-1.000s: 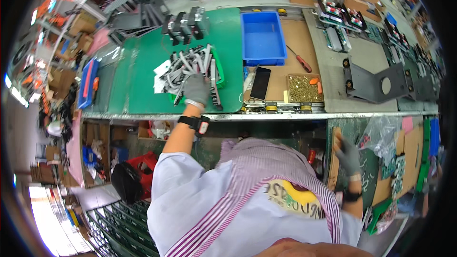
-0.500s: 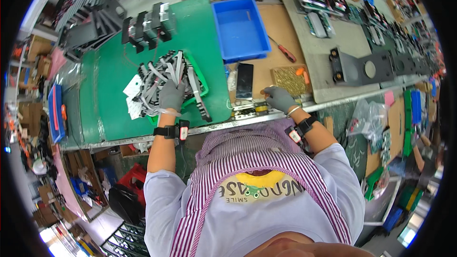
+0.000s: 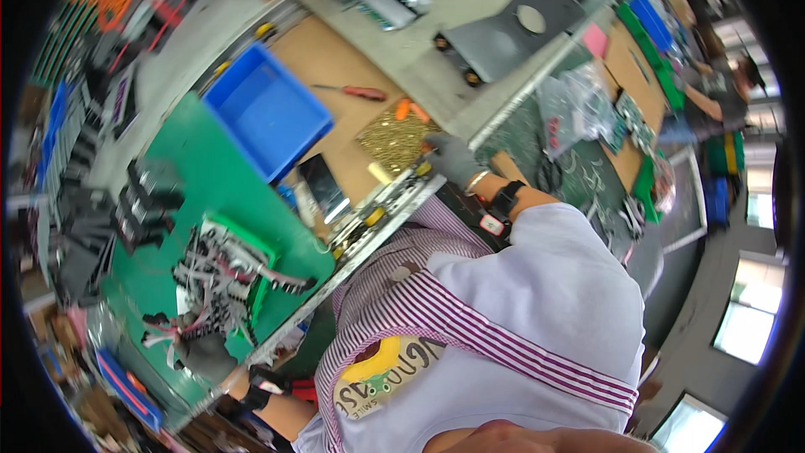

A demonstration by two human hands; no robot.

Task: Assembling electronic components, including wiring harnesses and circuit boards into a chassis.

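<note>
My left hand (image 3: 206,356), in a grey glove, is at the near-left side of a heap of grey and black cables (image 3: 220,273). Its fingers are closed on a cable (image 3: 159,329), whose pale ends jut out to the left; motion blurs the grip. The heap overflows a green bin (image 3: 267,262) on the green mat (image 3: 180,164). My right hand (image 3: 455,159), gloved too, is at the near-right corner of a shallow tray of small brass-coloured screws (image 3: 392,144). Its fingers are curled together, and what they may hold is too small to make out.
Between the mat and the tray stand a blue bin (image 3: 270,113) and a dark phone (image 3: 323,184). A red-handled screwdriver (image 3: 362,93) lies beyond the tray. Far right is a dark metal plate (image 3: 511,29). A metal rail (image 3: 390,222) edges the table. Another person (image 3: 717,96) is at right.
The whole view has turned. My left hand has moved from the top of the cable heap to its left side, with a cable. The right hand has shifted to the screw tray's right corner.
</note>
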